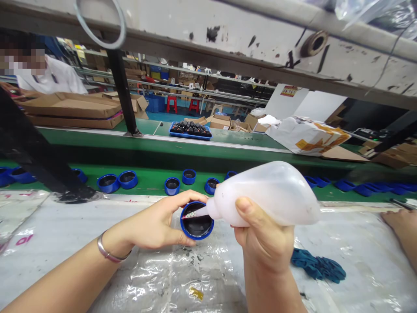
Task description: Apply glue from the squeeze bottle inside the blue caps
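Observation:
My left hand (159,221), with a metal bangle at its wrist, grips a round blue cup with a black inside (197,228) between thumb and fingers. A translucent white squeeze bottle (276,191) is held tilted in my right hand (263,230), its bulky end up to the right. Its narrow nozzle points left into the cup, the reddish tip near the inner left wall. The cup's opening faces the camera, above the plastic-covered table (150,278).
Behind the table, similar blue cups (172,186) stand on a green belt (150,184). A teal cloth (319,265) lies at right, near another person's hand (397,219). Dark posts (122,91) hold an overhead beam. A blue tray (190,135) and cartons are beyond.

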`<state>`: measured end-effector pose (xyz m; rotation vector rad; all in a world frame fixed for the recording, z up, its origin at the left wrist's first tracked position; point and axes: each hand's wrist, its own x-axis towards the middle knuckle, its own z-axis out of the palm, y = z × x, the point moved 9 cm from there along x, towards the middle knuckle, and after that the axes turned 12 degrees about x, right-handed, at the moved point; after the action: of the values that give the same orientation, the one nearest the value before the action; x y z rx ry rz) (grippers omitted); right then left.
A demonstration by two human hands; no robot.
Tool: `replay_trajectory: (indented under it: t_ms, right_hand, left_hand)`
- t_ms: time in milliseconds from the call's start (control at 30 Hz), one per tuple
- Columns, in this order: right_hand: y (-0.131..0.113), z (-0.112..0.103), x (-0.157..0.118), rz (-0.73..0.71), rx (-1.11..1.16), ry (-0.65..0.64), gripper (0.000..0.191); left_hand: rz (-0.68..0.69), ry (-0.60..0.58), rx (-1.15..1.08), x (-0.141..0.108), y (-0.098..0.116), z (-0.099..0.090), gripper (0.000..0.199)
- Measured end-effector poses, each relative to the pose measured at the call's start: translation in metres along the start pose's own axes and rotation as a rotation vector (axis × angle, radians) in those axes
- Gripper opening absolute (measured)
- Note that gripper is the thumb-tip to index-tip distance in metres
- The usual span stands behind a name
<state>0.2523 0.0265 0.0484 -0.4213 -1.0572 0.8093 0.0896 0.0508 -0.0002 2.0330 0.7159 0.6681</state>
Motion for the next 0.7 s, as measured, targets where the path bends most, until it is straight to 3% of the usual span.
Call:
replay_trajectory:
  t_ms: [167, 467, 700]
  right_hand:
    - [-0.005, 0.0, 0.002, -0.052, 0.036, 0.036, 0.011]
    - [-0.01, -0.011, -0.005, -0.137, -0.168, 0.134, 0.01]
    - [-0.011, -0.009, -0.009, -0.172, -0.233, 0.121, 0.009]
  left_hand:
    - [-0.028, 0.014, 0.007, 0.001, -0.004, 0.001, 0.065]
    - [-0.081, 0.049, 0.047, 0.003, -0.011, -0.002, 0.065]
    - [-0.132, 0.077, 0.091, 0.003, -0.011, -0.005, 0.062]
